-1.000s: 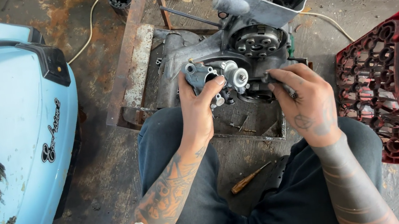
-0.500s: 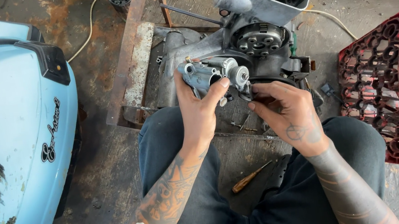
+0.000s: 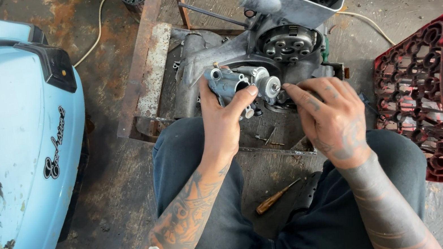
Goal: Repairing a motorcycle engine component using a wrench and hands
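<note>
My left hand [image 3: 225, 119] grips a small silver carburettor [image 3: 239, 84] and holds it up in front of me. My right hand [image 3: 327, 116] is at the carburettor's right end, its fingertips pinching at a round fitting there. Just behind both hands stands a grey scooter engine [image 3: 284, 36] with a round clutch face and an open casing on top. I sit with my knees apart, in dark trousers.
A light blue scooter body [image 3: 3, 153] fills the left side. A red plastic crate [image 3: 438, 101] with small parts stands at the right. A rusty metal frame [image 3: 148, 65] holds the engine. A wooden-handled tool [image 3: 276, 196] lies on the floor between my legs.
My right hand has come off the engine's right side and moved left to the carburettor's end. My left hand has lifted the carburettor slightly towards me.
</note>
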